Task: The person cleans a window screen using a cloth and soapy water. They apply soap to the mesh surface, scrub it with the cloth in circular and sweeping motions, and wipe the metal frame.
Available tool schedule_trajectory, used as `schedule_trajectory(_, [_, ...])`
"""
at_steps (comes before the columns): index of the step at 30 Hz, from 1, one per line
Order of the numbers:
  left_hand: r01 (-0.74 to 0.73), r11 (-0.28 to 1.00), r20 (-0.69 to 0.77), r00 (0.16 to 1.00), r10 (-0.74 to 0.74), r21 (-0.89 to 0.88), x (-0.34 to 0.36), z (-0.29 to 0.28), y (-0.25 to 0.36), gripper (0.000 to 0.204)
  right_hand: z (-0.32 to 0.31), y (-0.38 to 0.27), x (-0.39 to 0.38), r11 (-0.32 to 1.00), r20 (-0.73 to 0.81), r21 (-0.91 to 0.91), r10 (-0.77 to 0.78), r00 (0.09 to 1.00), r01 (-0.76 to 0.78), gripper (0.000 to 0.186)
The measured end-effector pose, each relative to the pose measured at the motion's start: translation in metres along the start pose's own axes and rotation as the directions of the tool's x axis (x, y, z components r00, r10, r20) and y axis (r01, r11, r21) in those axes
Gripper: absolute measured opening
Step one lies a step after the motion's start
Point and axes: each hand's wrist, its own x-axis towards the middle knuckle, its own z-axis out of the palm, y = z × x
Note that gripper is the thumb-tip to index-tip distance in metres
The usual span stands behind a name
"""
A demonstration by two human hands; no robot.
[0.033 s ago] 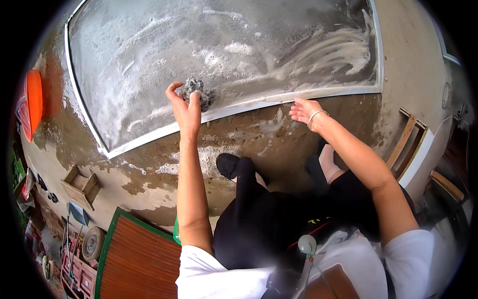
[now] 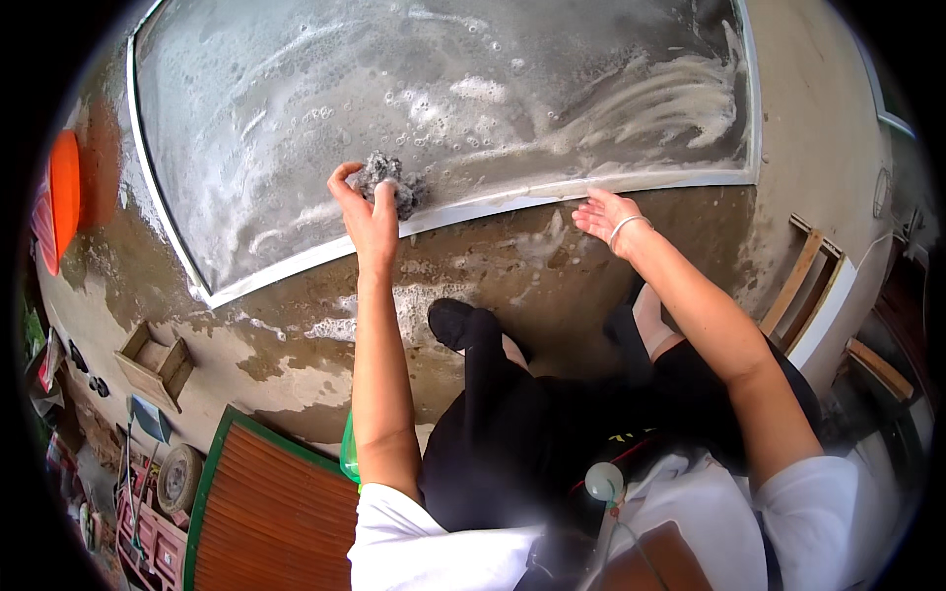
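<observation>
Gripping grey scrubber point(image 2: 386, 181) at soapy panel point(image 2: 473, 89) edge: left hand point(image 2: 367, 212); right hand point(image 2: 606, 215) open.

A grey, crumpled scrubbing pad point(image 2: 386, 180) sits pressed on the soapy framed screen panel point(image 2: 443, 98), right at its pale lower edge; the panel lies flat on wet concrete, streaked with suds.

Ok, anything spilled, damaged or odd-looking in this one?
Soapy water has run off the framed panel onto the concrete ground, leaving wet patches and foam near its lower edge. The left hand holds a grey scrubbing pad at that edge; the right hand rests open on it. Nothing looks damaged.
</observation>
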Motion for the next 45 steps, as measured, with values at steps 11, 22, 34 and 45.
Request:
schedule_trajectory(11, [-0.183,0.969,-0.005,0.982,0.186,0.164,0.003,-0.030,-0.056,0.043,0.011,0.000,0.027,0.983,-0.272,0.184,0.053,0.961,-0.002,0.051])
schedule_trajectory(22, [-0.466,0.825,0.134,0.884,0.448,0.319,-0.010,-0.015,-0.029,0.058,0.038,0.007,0.016,0.691,-0.149,0.714,-0.011,0.989,0.115,0.046])
schedule_trajectory(34, [-0.402,0.671,0.116,0.896,0.429,0.623,0.016,-0.059,-0.082,0.023,0.025,0.016,0.042,0.743,-0.263,0.597,-0.177,0.949,0.304,0.046])
schedule_trajectory(45, [-0.352,0.777,-0.130,0.868,0.480,0.521,0.022,-0.037,-0.095,0.032,0.045,0.013,0.031,0.767,-0.451,0.481,-0.198,0.870,0.424,0.048])
